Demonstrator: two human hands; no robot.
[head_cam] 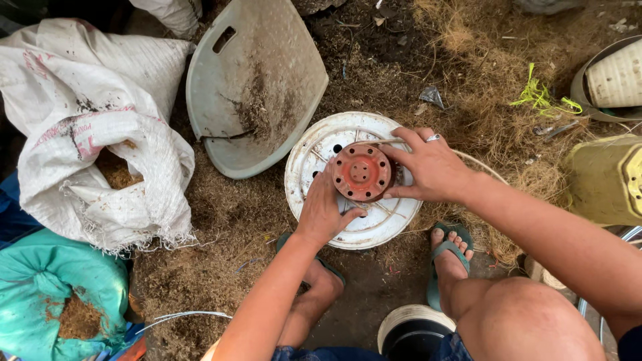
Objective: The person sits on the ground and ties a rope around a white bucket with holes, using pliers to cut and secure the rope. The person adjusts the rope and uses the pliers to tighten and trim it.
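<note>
While the left hand and right hand clasp the red disc's rim, bare ground surrounds the white lid.

Rusty matt metal hub on a scuffed white plastic lid — woven plastic sacks, dry fibrous ground.

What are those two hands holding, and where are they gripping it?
Both hands hold a small red pot by its rim: the left hand at its lower left edge, the right hand at its right edge, over a white pot.
</note>
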